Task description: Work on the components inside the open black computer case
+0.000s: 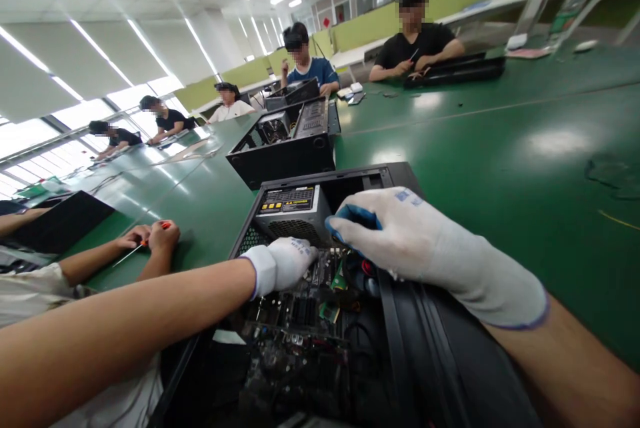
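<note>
An opened black computer case (400,321) lies in front of me, with a power supply (293,208) at its far left corner and a circuit board (295,348) inside. My left hand (285,265), in a white glove, reaches in just below the power supply, over the board; its fingertips are hidden. My right hand (380,228), in a white glove with blue fingertips, is above the case's right side, by the power supply. Its fingers curl towards the thumb, and what they hold, if anything, is too small to make out. Cables lie beneath it.
Beyond stands a second open case (285,141) on the green table (480,148). At the left, another person's hands hold a screwdriver (133,253) near a black panel (65,221). Several people sit at the far side.
</note>
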Motion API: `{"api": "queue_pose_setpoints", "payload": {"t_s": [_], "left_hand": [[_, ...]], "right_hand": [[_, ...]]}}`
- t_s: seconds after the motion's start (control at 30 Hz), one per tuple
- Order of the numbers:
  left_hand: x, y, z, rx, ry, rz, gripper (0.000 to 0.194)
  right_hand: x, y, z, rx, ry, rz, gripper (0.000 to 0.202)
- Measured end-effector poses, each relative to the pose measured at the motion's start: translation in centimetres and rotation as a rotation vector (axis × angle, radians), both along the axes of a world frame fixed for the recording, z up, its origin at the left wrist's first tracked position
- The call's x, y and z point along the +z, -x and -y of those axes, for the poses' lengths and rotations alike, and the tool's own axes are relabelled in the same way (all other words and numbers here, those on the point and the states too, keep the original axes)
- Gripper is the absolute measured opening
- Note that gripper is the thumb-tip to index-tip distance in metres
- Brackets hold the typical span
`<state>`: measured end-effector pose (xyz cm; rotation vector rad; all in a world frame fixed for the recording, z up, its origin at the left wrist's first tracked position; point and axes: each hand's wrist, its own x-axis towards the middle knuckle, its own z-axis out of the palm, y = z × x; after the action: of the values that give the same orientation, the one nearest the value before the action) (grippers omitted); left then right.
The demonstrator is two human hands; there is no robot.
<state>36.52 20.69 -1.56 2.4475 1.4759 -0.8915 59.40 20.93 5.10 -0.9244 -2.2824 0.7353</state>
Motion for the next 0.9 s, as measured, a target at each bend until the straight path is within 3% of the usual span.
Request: {"api": "queue_pose_setpoints", "payload": {"t_s": [0.3, 0.43, 0.7, 0.9], "left_hand": [[-0.1, 0.0, 0.3, 0.082, 0.025, 0.014, 0.068], [0.3, 0.1, 0.6, 0.097, 0.009, 0.025, 0.065], [2.3, -0.1, 2.7, 0.14, -0.114, 0.116, 0.055], [4.9, 0.2, 5.0, 0.106, -0.143, 0.289, 0.039]], "right_hand": [[0.4, -0.1, 0.2, 0.01, 0.033, 0.053, 0.032], [0.3, -0.2, 0.1, 0.012, 0.017, 0.054, 0.034], [0.0, -0.4, 0.2, 0.018, -0.016, 0.021, 0.037], [0.3, -1.6, 0.9, -0.121, -0.082, -0.004, 0.034]]}}
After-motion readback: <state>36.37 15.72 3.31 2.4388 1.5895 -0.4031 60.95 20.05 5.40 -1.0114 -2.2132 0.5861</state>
